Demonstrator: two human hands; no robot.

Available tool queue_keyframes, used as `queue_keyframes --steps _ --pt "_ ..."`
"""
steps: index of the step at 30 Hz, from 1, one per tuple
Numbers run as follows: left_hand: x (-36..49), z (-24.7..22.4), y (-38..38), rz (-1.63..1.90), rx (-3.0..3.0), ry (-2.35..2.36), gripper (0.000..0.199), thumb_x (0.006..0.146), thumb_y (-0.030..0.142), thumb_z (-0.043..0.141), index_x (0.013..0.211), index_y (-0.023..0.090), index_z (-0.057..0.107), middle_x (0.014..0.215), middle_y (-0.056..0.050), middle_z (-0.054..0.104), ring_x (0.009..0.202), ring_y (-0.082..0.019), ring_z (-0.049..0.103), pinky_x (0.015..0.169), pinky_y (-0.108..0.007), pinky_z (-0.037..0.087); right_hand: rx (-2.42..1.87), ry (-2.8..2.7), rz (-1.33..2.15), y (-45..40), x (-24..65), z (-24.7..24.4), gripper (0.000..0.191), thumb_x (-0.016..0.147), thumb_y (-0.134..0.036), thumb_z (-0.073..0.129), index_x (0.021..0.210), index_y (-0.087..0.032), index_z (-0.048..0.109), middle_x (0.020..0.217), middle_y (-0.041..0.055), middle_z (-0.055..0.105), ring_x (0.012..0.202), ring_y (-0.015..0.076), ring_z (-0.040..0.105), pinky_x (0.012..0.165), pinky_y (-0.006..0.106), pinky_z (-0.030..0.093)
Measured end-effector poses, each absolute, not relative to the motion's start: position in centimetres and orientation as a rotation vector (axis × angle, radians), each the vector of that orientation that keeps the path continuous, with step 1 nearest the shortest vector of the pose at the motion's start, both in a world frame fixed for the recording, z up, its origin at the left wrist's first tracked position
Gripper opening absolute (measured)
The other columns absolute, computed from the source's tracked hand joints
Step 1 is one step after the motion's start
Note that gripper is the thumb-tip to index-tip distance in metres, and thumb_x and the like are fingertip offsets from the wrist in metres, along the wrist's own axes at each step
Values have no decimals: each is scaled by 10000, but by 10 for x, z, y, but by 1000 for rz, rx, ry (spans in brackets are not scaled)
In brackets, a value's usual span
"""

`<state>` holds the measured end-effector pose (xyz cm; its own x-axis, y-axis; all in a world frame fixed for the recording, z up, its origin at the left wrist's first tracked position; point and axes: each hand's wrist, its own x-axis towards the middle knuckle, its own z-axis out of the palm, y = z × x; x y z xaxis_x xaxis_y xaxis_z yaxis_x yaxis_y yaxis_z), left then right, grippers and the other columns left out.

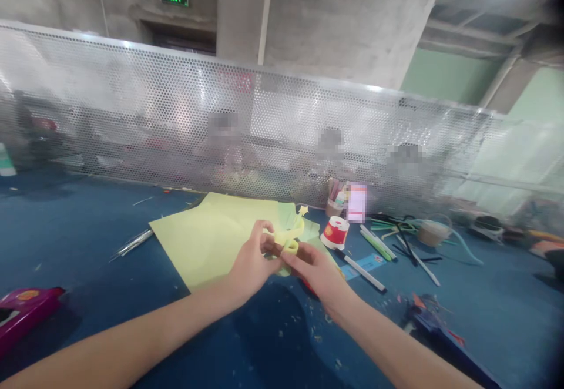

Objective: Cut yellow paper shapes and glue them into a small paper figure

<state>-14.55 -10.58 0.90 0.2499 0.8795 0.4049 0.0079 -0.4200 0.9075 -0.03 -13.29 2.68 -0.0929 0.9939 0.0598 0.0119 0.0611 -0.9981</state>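
Observation:
Both hands meet at the middle of the view, over the near edge of a large yellow-green paper sheet point(211, 224). Between them is a curled yellow paper strip point(289, 247), pinched by the fingers of my right hand point(315, 265). My left hand point(255, 257) holds the strip's left side, its thumb low and its index finger raised. Just beyond the fingers a looped yellow piece and a small yellow star point(304, 211) stand up. Something red shows partly beneath my right hand. A red and white paper cup point(335, 232) rests upside down right of the sheet.
On the blue table point(118, 271) are a black-and-white pen point(363, 272), green markers point(378, 243), a blue ruler-like strip, pipe cleaners and a cup of sticks point(335, 201). A magenta object point(29, 312) lies left, a dark blue one point(449, 342) right. Behind stands a perforated metal screen point(167, 118).

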Motion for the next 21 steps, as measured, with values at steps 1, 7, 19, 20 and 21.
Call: queue_keyframes --steps 1,7,19,20,21 --pt "-146 9 -106 1287 1674 833 440 685 103 613 982 250 323 753 33 608 706 -151 605 644 -280 479 -1132 -1307 1233 -132 -1 27 390 663 -418 709 941 -154 635 907 64 701 832 199 635 760 301 476" --pt "-145 12 -109 1274 1686 749 478 691 153 657 1028 244 331 802 21 591 769 -148 605 745 -311 481 -1129 -1322 1226 -122 4 27 356 636 -410 717 863 -146 641 856 63 701 820 208 630 773 321 468" --pt "-161 -11 -87 1156 1779 1339 197 828 375 454 970 241 483 918 -34 611 842 -193 600 766 -348 461 -1258 -1335 1044 -63 47 45 240 682 -303 665 856 -151 601 802 42 667 699 135 615 689 257 495" --pt "-162 -11 -88 1102 1841 1353 198 822 376 456 962 245 503 934 -35 615 836 -194 601 761 -343 459 -1282 -1340 1012 -51 53 49 218 698 -272 655 873 -155 596 789 35 665 685 129 612 673 247 494" --pt "-162 -11 -89 1056 1901 1356 196 814 373 463 951 246 523 952 -35 617 840 -196 600 760 -338 455 -1311 -1349 981 -39 58 54 209 708 -236 652 891 -158 591 784 30 664 680 125 613 664 241 495"
